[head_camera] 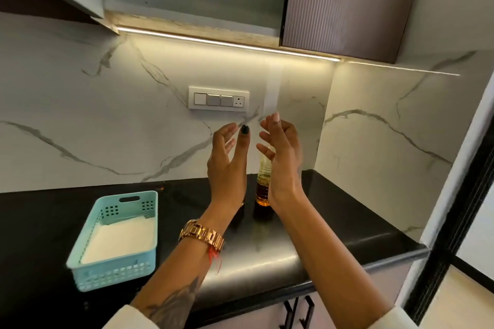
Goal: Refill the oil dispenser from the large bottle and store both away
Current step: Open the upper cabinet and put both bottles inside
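A clear bottle of golden oil (263, 184) stands upright on the black counter (334, 211) near the back wall, mostly hidden between my two raised hands. My left hand (227, 163), with a gold watch on its wrist, is held up with fingers spread and holds nothing. My right hand (280, 157) is also raised with palm facing left and fingers relaxed, just in front of the bottle; I cannot tell whether it touches it. Something dark shows behind my left wrist, too hidden to identify.
A light blue plastic basket (91, 262) with a white liner sits on the counter at the left. A switch panel (218, 101) is on the marble wall behind. Upper cabinets (334, 0) hang overhead. Drawer handles (299, 312) show below the counter's front edge.
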Available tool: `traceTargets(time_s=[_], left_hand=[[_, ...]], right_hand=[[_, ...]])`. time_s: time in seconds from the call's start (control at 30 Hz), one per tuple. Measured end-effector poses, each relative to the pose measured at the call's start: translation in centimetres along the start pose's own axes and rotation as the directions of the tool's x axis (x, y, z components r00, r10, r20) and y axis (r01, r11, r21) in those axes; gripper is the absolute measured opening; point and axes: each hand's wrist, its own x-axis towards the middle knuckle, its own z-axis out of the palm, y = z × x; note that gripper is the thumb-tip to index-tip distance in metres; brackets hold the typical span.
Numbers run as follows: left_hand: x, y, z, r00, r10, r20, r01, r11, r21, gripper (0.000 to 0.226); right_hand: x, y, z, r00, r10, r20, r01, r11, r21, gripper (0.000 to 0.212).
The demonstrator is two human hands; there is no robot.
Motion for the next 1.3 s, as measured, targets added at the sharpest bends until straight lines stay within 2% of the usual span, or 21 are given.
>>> traceTargets(time_s=[0.27, 0.4, 0.5, 0.7, 0.9, 1.3], left_hand=[[0.6, -8.4, 2.9, 0.998, -0.069, 0.013, 0.067, 0.990, 0.123, 0.057], [1.7, -12.7, 3.5, 0.995, -0.102, 0.008, 0.099, 0.983, 0.157, 0.064], [2.5, -16.0, 3.8, 0.988, -0.157, -0.006, 0.155, 0.973, 0.168, 0.056], [2.9, -21.6, 3.7, 0.974, -0.222, -0.043, 0.226, 0.949, 0.222, 0.049], [3.7, -25.8, 3.6, 0.957, -0.279, -0.085, 0.291, 0.915, 0.280, 0.047], [6.5, -32.8, 4.4, 0.923, -0.326, -0.206, 0.385, 0.800, 0.460, 0.067]], right_hand=[[3.4, 7.8, -5.0, 0.988, 0.133, -0.084, -0.134, 0.991, -0.014, 0.048], [5.3, 11.5, -6.3, 0.977, 0.173, -0.122, -0.180, 0.983, -0.044, 0.047], [6.7, 14.2, -7.4, 0.965, 0.201, -0.169, -0.217, 0.973, -0.077, 0.046], [8.6, 19.2, -9.3, 0.931, 0.269, -0.248, -0.301, 0.948, -0.100, 0.026], [10.9, 23.4, -10.9, 0.910, 0.291, -0.295, -0.336, 0.935, -0.115, 0.016], [16.8, 31.4, -13.6, 0.892, 0.309, -0.331, -0.367, 0.921, -0.130, 0.038]])
